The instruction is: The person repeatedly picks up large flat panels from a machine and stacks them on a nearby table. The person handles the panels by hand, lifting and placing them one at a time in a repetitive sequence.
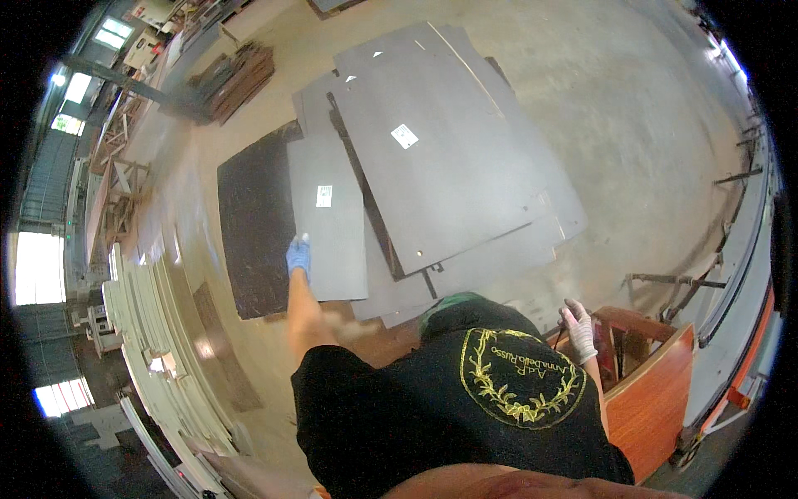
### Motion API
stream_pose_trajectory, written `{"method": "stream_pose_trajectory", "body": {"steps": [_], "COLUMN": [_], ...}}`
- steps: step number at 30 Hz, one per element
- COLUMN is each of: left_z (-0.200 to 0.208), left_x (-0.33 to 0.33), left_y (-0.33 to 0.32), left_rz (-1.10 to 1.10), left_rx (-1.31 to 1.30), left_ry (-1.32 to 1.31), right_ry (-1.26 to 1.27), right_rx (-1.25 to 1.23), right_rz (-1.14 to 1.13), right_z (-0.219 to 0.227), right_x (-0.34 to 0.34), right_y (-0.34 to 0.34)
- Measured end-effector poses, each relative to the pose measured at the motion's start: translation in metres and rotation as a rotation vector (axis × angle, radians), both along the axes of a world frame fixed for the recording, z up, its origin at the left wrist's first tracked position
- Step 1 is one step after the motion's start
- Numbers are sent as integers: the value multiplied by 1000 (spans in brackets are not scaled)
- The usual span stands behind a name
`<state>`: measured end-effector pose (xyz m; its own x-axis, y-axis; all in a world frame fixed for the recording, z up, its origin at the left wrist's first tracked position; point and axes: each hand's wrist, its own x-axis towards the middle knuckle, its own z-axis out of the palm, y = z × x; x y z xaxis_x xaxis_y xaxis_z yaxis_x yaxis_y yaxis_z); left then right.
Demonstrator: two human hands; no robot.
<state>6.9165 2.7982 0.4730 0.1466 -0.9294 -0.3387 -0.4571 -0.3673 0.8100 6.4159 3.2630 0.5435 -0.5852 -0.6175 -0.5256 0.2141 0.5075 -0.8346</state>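
My left hand (298, 256), in a blue glove, is closed at the left edge of a narrow grey sheet (332, 262) with a white label (324, 196). A dark brown sheet (253, 224) lies on the left of that sheet. To the right is a stack of larger grey sheets (465, 166), their edges out of line, with another white label on top. My right hand (579, 331), in a whitish glove, is at the right beside a reddish-brown wooden box (648, 407). Its fingers are curled near a thin dark thing too small to name.
Long pale strips (158, 358) lie along the left side. A pile of brown sheets (239, 81) is on the floor at the far left. On the right, a long frame with metal arms (677, 280) stands near the wooden box. Concrete floor (615, 125) extends beyond the stack.
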Motion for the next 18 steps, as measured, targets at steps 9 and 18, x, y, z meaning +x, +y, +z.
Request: {"method": "stream_pose_trajectory", "body": {"steps": [9,18], "left_z": [0,72], "left_x": [-123,-236], "left_y": [-12,-39], "left_rz": [-119,-333], "left_rx": [-88,-209], "left_ry": [-241,-838], "right_ry": [147,359], "right_rx": [130,171], "right_rz": [173,263], "right_z": [12,50], "right_x": [20,-46], "right_y": [-14,-47]}}
